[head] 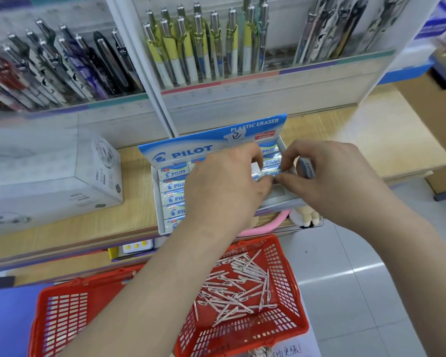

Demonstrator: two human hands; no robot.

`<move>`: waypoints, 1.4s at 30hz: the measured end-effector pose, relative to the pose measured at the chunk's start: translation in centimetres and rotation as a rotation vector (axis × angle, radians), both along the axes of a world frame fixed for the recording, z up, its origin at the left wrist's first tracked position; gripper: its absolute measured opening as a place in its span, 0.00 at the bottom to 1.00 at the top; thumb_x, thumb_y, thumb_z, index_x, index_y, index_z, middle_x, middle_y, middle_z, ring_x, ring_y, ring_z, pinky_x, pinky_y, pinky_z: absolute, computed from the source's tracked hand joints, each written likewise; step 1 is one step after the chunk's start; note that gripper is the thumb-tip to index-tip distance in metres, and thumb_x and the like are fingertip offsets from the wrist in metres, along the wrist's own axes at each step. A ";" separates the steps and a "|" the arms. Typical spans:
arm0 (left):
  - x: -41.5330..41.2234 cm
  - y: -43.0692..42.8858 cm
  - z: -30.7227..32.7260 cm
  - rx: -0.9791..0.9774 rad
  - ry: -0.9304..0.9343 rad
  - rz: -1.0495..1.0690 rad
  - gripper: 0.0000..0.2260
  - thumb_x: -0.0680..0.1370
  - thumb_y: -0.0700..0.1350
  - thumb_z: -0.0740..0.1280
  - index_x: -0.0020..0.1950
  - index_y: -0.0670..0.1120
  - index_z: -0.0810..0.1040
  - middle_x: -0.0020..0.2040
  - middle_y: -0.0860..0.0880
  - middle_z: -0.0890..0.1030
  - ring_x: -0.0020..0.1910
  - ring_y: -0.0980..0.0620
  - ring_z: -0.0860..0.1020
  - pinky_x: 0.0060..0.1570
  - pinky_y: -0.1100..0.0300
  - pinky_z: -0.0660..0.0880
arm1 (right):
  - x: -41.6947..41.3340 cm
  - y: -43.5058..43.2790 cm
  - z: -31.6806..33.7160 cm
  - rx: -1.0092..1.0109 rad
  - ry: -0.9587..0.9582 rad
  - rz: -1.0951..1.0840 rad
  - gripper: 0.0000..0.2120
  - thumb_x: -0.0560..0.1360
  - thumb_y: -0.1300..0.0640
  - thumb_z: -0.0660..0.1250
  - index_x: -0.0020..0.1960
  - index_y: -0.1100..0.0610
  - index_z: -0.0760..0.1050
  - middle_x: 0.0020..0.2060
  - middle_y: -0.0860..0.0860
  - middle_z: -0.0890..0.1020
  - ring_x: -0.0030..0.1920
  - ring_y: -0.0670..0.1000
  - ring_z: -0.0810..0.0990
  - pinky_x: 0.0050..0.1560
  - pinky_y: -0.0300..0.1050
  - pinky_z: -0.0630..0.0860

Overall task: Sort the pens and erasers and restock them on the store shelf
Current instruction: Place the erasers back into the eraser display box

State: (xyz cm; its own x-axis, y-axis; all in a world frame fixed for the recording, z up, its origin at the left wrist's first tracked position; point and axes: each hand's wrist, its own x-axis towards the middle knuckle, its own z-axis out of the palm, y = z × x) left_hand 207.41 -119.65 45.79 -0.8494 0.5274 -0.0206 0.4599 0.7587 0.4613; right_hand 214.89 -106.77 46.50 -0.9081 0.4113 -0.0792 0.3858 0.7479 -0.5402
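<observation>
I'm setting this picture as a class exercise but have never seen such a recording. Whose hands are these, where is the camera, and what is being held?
No machine here: a person wears one wide-angle camera on the head, looking down at both hands. On the pale wooden shelf stands a blue-and-white cardboard eraser box, part filled. The right hand holds a blue-and-white sleeved eraser; the left hand curls over the box, its grip hidden. Below is a red plastic basket of loose white pens.
</observation>
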 end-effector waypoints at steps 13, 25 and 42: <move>0.2 -1.9 2.7 0.659 -0.762 0.140 0.15 0.81 0.48 0.57 0.41 0.46 0.79 0.30 0.48 0.71 0.25 0.53 0.69 0.26 0.62 0.68 | 4.2 0.1 1.9 -0.709 0.205 -0.140 0.32 0.71 0.53 0.66 0.73 0.45 0.59 0.44 0.48 0.85 0.36 0.43 0.79 0.37 0.36 0.72; 1.4 -2.9 3.8 0.555 -0.593 -0.104 0.04 0.70 0.50 0.71 0.42 0.51 0.83 0.33 0.52 0.81 0.29 0.56 0.76 0.29 0.70 0.70 | 3.6 -1.6 2.9 -0.561 0.142 0.063 0.21 0.70 0.57 0.72 0.59 0.42 0.71 0.39 0.47 0.84 0.36 0.46 0.80 0.37 0.42 0.77; 1.6 -2.4 3.0 0.510 -0.684 0.026 0.22 0.72 0.61 0.59 0.34 0.47 0.82 0.28 0.52 0.77 0.20 0.59 0.68 0.22 0.70 0.63 | 3.1 -1.3 2.0 -0.759 0.375 -0.092 0.13 0.66 0.54 0.72 0.51 0.49 0.82 0.35 0.47 0.81 0.32 0.43 0.75 0.31 0.30 0.69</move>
